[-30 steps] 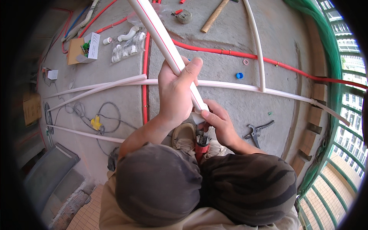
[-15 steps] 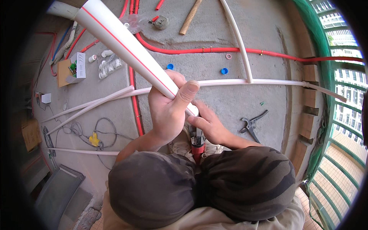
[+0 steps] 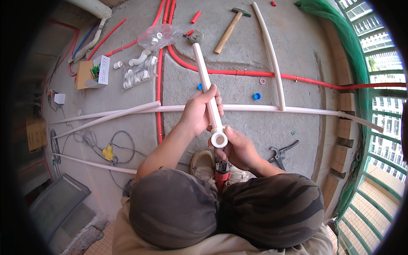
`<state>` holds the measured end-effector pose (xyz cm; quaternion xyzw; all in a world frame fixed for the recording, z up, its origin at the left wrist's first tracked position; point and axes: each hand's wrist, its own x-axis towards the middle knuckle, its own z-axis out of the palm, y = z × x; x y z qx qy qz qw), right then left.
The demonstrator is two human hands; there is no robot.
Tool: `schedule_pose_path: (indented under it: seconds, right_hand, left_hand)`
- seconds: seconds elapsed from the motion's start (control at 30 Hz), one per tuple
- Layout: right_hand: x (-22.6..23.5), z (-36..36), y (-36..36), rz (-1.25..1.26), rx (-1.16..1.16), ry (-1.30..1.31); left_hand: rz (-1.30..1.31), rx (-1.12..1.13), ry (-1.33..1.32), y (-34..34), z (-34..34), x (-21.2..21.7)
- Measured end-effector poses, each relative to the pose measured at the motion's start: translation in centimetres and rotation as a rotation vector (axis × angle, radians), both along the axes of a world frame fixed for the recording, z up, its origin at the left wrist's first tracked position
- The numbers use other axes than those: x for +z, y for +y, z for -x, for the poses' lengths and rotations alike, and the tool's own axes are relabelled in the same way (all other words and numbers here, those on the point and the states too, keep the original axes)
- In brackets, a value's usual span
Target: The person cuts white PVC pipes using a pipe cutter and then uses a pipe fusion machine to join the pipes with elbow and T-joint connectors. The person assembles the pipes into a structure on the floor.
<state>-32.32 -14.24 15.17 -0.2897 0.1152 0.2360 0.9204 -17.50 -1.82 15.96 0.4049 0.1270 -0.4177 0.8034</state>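
Observation:
I crouch over a concrete floor with a white plastic pipe (image 3: 205,78) in both hands; it points away from me. My left hand (image 3: 199,111) is wrapped around the pipe near its close end. A round white fitting (image 3: 219,138) sits on that end with its opening facing up, and my right hand (image 3: 239,148) holds it from below. A red tool (image 3: 221,171) stands between my shoes, just under the fitting. My knees in camouflage trousers (image 3: 263,208) fill the lower part of the view.
Long white pipes (image 3: 272,109) and red pipes (image 3: 255,73) cross the floor. A hammer (image 3: 229,26), a bag of fittings (image 3: 160,36), a cardboard box (image 3: 91,71), blue caps (image 3: 256,96), pipe cutters (image 3: 281,154) and a cable with a yellow plug (image 3: 109,153) lie around. Green netting and a railing (image 3: 361,85) close the right side.
The pipe's far end has dropped from close to the camera at upper left to pointing away over the floor. The fitting's open end now faces up, and my right hand cups it.

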Motion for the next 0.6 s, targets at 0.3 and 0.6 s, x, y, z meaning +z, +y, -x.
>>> schedule_pose_path:
  seconds: [0.3,0.6]
  right_hand:
    - [2.3,-0.5,-0.2,0.204,0.024,0.062]
    - [1.9,-0.2,-1.2,0.281,-0.021,-0.032]
  left_hand:
    - [-0.330,0.040,-0.160,0.1,0.5,-0.5]
    - [-0.197,0.296,-0.488,0.2,1.2,3.8]
